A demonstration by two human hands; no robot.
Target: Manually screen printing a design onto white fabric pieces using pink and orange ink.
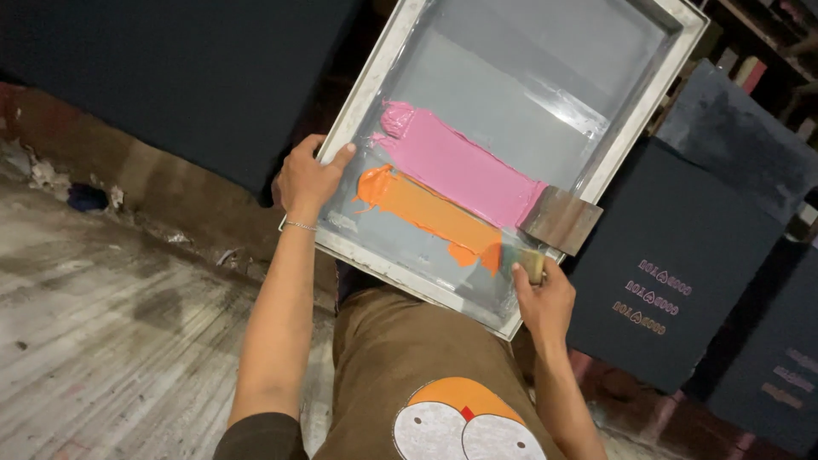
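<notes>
Left hand (308,179) clamps the screen frame (375,81) by its edge, and right hand (544,300) grips the squeegee (558,223) handle at the frame's right side. I'd keep the blade flat with even pressure. Count: one frame, one squeegee, two ink bands, pink ink (460,162) and orange ink (426,209).

Place: a screen-printing workshop.
Printing tool: a grey mesh screen in a white metal frame (372,81), carrying a pink ink band (460,162) and an orange ink band (426,209).
Goods: dark fabric-covered boards (673,264) with small printed rows, set side by side.
Floor: rough, stained grey concrete floor (111,324).
Storage: cluttered shelving (767,51) at the upper right.
</notes>
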